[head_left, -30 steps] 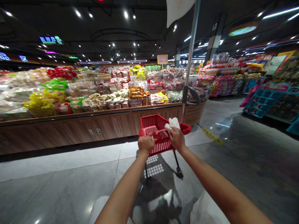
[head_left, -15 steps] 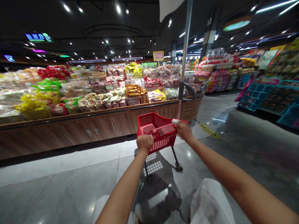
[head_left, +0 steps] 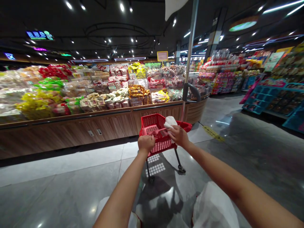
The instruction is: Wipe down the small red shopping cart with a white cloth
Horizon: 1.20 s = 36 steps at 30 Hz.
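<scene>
Glossy grey floor [head_left: 71, 193] along the bottom of frame, and gripping one handle [head_left: 159, 130] with left hand [head_left: 146, 143] in a fist, pinching one white cloth [head_left: 170, 122] between the fingers of right hand [head_left: 180, 136], on one red cart [head_left: 162, 146], dead centre! Looks like wiping underway, not finished; can't tell how near to done. Beyond, one metal pole [head_left: 192, 41] right of centre, then one long wooden counter [head_left: 118, 123].

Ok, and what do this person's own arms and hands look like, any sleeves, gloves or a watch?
The left forearm and right forearm are bare, with no sleeves in view. The left hand and right hand are ungloved, and no watch or bracelet shows. Any rings would be too small to make out.
</scene>
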Motion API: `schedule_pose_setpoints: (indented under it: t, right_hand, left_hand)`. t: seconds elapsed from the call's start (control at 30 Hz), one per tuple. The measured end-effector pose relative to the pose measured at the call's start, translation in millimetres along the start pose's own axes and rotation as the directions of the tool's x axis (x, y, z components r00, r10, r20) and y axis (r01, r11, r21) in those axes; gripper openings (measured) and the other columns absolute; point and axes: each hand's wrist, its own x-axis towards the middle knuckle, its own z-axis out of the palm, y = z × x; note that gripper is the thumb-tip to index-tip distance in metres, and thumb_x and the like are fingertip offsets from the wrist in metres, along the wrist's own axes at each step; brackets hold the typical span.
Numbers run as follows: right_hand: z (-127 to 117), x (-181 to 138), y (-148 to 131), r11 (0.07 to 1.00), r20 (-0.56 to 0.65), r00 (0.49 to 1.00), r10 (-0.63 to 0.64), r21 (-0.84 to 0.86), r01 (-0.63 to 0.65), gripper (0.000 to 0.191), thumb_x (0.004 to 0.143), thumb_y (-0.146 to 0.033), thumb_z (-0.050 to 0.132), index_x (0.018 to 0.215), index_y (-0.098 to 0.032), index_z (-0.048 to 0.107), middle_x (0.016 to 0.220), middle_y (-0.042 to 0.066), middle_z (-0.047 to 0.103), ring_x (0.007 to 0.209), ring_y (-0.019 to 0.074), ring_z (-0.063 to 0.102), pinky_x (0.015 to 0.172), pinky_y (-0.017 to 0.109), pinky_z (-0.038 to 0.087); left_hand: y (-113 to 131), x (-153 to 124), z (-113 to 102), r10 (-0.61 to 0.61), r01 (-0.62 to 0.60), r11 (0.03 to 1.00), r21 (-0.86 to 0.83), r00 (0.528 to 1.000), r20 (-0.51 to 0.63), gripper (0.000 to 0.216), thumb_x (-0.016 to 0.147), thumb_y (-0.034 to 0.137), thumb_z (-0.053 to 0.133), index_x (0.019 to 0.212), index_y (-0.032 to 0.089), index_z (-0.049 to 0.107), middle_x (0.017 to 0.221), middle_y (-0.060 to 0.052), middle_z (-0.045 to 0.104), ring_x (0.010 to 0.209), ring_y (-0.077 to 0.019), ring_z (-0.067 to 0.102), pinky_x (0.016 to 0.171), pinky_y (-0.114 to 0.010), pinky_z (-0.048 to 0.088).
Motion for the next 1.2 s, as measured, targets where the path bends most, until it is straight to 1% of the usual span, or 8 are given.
schedule_pose_setpoints:
  t: [0.13, 0.23, 0.5, 0.63, 0.8, 0.93, 1.07, 1.2]
  right_hand:
    - [-8, -3, 40, 0.977, 0.016, 0.979, 0.205, -0.059, -0.204, 0.030, 0.090, -0.035, 0.047, 0.112, -0.025, 0.064, 0.111, 0.006, 0.065, 0.099, 0.0213, 0.059, 0.088, 0.034, 0.044]
    - [-4, 2, 33, 0.973, -0.034, 0.974, 0.225, -0.053, -0.227, 0.028, 0.087, -0.030, 0.050, 0.109, -0.022, 0.066, 0.115, 0.008, 0.063, 0.099, 0.0224, 0.059, 0.088, 0.035, 0.045]
    - [22, 16, -65, 0.984, 0.015, 0.990, -0.137, 0.115, 0.134, 0.035, 0.084, -0.017, 0.052, 0.116, -0.026, 0.064, 0.114, 0.006, 0.063, 0.102, 0.0203, 0.057, 0.092, 0.032, 0.044]
    - [21, 15, -63, 0.963, 0.005, 0.974, -0.227, 0.151, 0.224, 0.033, 0.088, -0.018, 0.051, 0.117, -0.027, 0.063, 0.112, 0.005, 0.064, 0.101, 0.0178, 0.058, 0.088, 0.029, 0.045]
    - [2, 9, 2, 0.999, -0.036, 0.999, 0.008, 0.043, -0.006, 0.026, 0.091, -0.023, 0.048, 0.108, -0.022, 0.068, 0.111, 0.006, 0.065, 0.098, 0.0182, 0.060, 0.086, 0.028, 0.045]
    - [-2, 1, 38, 0.973, -0.056, 0.971, 0.231, -0.003, -0.232, 0.031, 0.094, -0.024, 0.040, 0.107, -0.020, 0.067, 0.105, 0.007, 0.067, 0.096, 0.0196, 0.061, 0.087, 0.031, 0.046]
    - [4, -3, 28, 0.963, -0.137, 0.955, 0.265, -0.010, -0.269, 0.030, 0.091, -0.026, 0.043, 0.106, -0.019, 0.068, 0.111, 0.009, 0.064, 0.097, 0.0227, 0.059, 0.090, 0.036, 0.045]
    - [9, -4, -4, 0.983, -0.171, 0.969, 0.180, 0.010, -0.181, 0.030, 0.088, -0.024, 0.049, 0.110, -0.019, 0.067, 0.117, 0.010, 0.061, 0.107, 0.0249, 0.054, 0.098, 0.040, 0.041]
  left_hand:
    - [4, -1, 2, -0.046, 0.046, 0.999, -0.012, 0.999, -0.007, 0.052, 0.092, 0.033, 0.028, 0.081, 0.010, 0.073, 0.081, -0.016, 0.072, 0.077, -0.0228, 0.064, 0.073, -0.033, 0.042]
    - [11, 0, 4, -0.069, 0.069, 0.998, -0.012, 0.998, -0.005, 0.052, 0.091, 0.033, 0.027, 0.082, 0.011, 0.074, 0.081, -0.016, 0.072, 0.077, -0.0237, 0.064, 0.073, -0.034, 0.042]
    - [10, 5, 4, -0.060, 0.060, 0.997, 0.039, 0.998, 0.001, 0.049, 0.090, 0.031, 0.029, 0.083, 0.010, 0.072, 0.082, -0.016, 0.071, 0.078, -0.0243, 0.065, 0.072, -0.034, 0.042]
    - [-1, 2, 1, 0.042, -0.042, 0.998, 0.035, 0.999, 0.008, 0.048, 0.092, 0.030, 0.028, 0.082, 0.013, 0.072, 0.081, -0.014, 0.072, 0.078, -0.0234, 0.065, 0.072, -0.034, 0.041]
    - [-4, -1, 1, 0.025, -0.025, 1.000, 0.017, 1.000, 0.002, 0.049, 0.093, 0.030, 0.027, 0.081, 0.015, 0.071, 0.081, -0.012, 0.072, 0.078, -0.0214, 0.064, 0.073, -0.032, 0.041]
    - [6, -1, 3, -0.019, 0.019, 1.000, 0.002, 1.000, 0.008, 0.050, 0.093, 0.031, 0.027, 0.081, 0.013, 0.072, 0.082, -0.014, 0.072, 0.078, -0.0229, 0.064, 0.074, -0.033, 0.041]
    - [16, 0, 3, -0.071, 0.071, 0.998, 0.001, 0.997, -0.002, 0.052, 0.094, 0.029, 0.024, 0.081, 0.011, 0.071, 0.081, -0.015, 0.071, 0.077, -0.0233, 0.064, 0.074, -0.034, 0.041]
    - [21, 1, 2, -0.078, 0.078, 0.997, -0.022, 0.997, 0.003, 0.050, 0.094, 0.028, 0.025, 0.083, 0.010, 0.070, 0.083, -0.016, 0.071, 0.080, -0.0234, 0.064, 0.076, -0.034, 0.041]
